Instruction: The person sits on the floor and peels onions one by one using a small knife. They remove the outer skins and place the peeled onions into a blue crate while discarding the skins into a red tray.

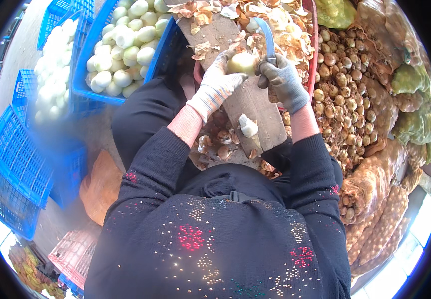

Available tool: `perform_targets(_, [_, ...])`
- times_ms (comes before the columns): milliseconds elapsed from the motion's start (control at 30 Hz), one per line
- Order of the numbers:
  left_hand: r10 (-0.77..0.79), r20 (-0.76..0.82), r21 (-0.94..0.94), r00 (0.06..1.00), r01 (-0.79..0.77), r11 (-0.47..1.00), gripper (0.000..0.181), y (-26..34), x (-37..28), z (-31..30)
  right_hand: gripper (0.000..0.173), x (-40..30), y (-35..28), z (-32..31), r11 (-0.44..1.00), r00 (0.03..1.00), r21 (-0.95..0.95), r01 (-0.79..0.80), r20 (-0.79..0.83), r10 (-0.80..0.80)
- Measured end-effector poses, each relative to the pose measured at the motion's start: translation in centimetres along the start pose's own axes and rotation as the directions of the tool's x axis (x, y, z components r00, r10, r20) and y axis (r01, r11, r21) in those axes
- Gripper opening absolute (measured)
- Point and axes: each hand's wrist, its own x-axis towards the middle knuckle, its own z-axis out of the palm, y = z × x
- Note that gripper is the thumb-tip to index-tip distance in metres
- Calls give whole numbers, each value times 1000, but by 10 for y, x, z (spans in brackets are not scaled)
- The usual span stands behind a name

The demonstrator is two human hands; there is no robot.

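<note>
My left hand [218, 83], in a pale knit work glove, grips a peeled onion [242, 63] over a wooden board [251, 102]. Gloved in grey, my right hand [283, 80] holds a knife [267, 34] by its brown handle. The curved blade points away from me, up past the onion's right side. Fingers of the right hand are close to the onion; whether they touch it I cannot tell. On the near part of the board lies a white onion scrap [248, 126]. Beyond the hands, a red tub [313, 41] is heaped with dry onion skins [286, 26].
A blue crate [99, 98] of peeled onions [125, 37] stands at front left, with another filled crate beside it. More blue crates [17, 149] lie farther left. Loose unpeeled onions [344, 89] and filled mesh sacks [372, 179] line the right. A pink crate [74, 258] sits at lower left.
</note>
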Motion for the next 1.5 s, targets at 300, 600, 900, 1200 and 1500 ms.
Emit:
perform_targets(300, [32, 189, -689, 982, 109, 717, 40, 22, -4, 9, 15, -26, -56, 7, 1000, 999, 18, 25, 43, -25])
perform_targets(600, [27, 239, -688, 971, 150, 710, 58, 33, -12, 12, 14, -22, 10, -25, 921, 999, 387, 42, -33, -31])
perform_targets(900, [43, 160, -740, 986, 91, 666, 51, 31, -8, 5, 30, -21, 36, -44, 952, 967, 253, -173, -142, 214])
perform_targets(1200, [2, 191, -553, 981, 106, 826, 46, 36, -3, 7, 20, -42, -60, 29, 997, 988, -62, 51, -146, -60])
perform_targets(1500, [44, 239, -716, 970, 146, 682, 64, 61, -21, 13, 14, -33, -39, -12, 877, 996, 480, 14, 75, -56])
